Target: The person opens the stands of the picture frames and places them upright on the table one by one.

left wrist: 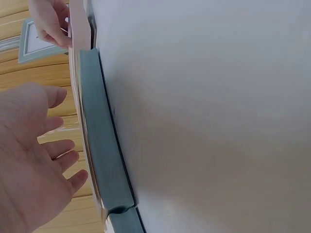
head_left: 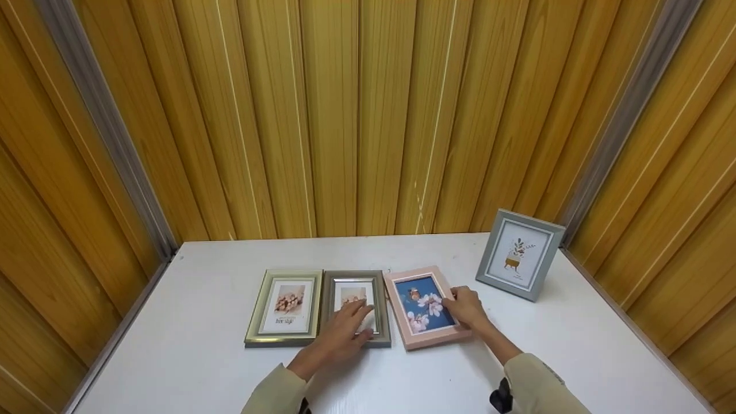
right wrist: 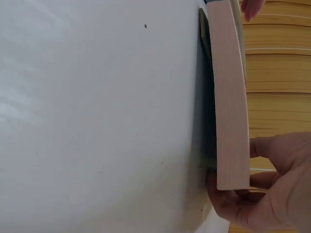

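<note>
My right hand (head_left: 467,307) grips the right edge of a pink picture frame (head_left: 397,283) that holds a photo of blossoms on blue. In the right wrist view, the thumb lies over the front of the pink frame (right wrist: 231,107) and fingers curl beneath it, with its near edge tilted up slightly off the table. My left hand (head_left: 343,333) hovers over a grey-brown picture frame (head_left: 382,310), its fingers spread and relaxed. The left wrist view shows these fingers (left wrist: 60,145) apart from the frame's side (left wrist: 104,131). Left of that one lies a pale gold picture frame (head_left: 259,307), right beside it.
A grey-green picture frame (head_left: 489,253) with a plant print stands upright at the back right of the white table (head_left: 190,322). Wood-patterned panels (head_left: 333,115) rise behind the table and on both sides.
</note>
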`<state>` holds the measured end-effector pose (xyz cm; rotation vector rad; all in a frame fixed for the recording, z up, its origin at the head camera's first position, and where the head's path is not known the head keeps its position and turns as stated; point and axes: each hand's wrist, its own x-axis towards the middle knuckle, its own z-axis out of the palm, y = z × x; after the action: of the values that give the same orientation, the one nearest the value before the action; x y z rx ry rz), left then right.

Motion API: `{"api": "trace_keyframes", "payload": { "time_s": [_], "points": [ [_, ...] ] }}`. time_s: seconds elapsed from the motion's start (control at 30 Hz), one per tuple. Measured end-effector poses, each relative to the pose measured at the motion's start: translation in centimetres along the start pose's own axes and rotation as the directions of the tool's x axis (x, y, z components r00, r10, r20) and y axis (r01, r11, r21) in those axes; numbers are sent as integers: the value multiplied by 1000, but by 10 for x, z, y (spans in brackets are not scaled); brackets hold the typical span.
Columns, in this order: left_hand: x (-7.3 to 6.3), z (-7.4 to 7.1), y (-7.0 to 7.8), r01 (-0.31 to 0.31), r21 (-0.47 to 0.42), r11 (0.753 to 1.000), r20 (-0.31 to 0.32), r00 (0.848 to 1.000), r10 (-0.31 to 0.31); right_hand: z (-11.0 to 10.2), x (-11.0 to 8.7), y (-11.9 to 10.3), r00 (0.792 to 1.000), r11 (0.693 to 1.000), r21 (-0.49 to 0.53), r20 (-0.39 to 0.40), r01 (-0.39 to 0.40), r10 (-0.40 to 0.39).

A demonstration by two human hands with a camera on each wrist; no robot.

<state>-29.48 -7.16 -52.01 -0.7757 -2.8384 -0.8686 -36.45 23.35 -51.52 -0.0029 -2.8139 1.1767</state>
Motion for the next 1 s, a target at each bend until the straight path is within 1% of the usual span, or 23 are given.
{"api": "trace_keyframes", "payload": {
  "time_s": [0.07, 0.17, 0.23, 0.3, 0.4, 0.47, 0.53, 0.6, 0.63, 0.67, 0.73, 0.8, 0.87, 0.97, 1.0],
  "points": [
    [4, 2, 4, 2, -25, 1000, -16, 1000, -3, 0, 1, 1, 1000, 998, 53, 2, -21, 21],
    [11, 6, 10, 19, -103, 995, -40, 999, -24, 2, 2, 2, 999, 992, 115, 11, -53, 52],
    [17, 9, 14, 27, -178, 984, -58, 998, -38, 2, 2, 2, 998, 987, 143, 12, -70, 69],
    [21, 10, 17, 25, -257, 966, -83, 995, -48, 1, 2, 1, 997, 982, 171, 6, -77, 77],
    [26, 12, 22, 6, -382, 924, -129, 990, -60, -1, -1, -5, 997, 972, 223, -20, -70, 77],
    [29, 11, 25, 15, -461, 887, -144, 985, -92, -2, -4, -9, 997, 965, 255, -33, -65, 76],
    [30, 10, 29, 63, -543, 837, -128, 979, -157, -2, -7, -15, 996, 959, 277, -44, -61, 76],
    [31, 8, 34, 124, -597, 793, -98, 969, -226, -2, -11, -22, 996, 953, 297, -50, -61, 79],
    [32, 6, 37, 150, -614, 775, -86, 963, -255, -2, -12, -25, 995, 951, 304, -55, -60, 80],
    [32, 4, 40, 170, -630, 758, -76, 957, -278, -2, -14, -29, 995, 948, 312, -61, -57, 80],
    [32, -1, 45, 194, -639, 745, -73, 948, -309, -2, -16, -36, 994, 941, 335, -71, -50, 78],
    [32, -6, 49, 186, -649, 738, -98, 941, -324, -1, -17, -42, 994, 919, 390, -65, -54, 86],
    [30, -11, 52, 181, -666, 724, -121, 931, -343, 1, -19, -48, 994, 881, 469, -41, -67, 97],
    [26, -20, 54, 177, -690, 702, -146, 916, -374, 5, -22, -54, 993, 792, 602, 20, -104, 115],
    [25, -22, 55, 183, -695, 695, -146, 911, -386, 7, -23, -55, 993, 770, 629, 35, -108, 111]
  ]
}}
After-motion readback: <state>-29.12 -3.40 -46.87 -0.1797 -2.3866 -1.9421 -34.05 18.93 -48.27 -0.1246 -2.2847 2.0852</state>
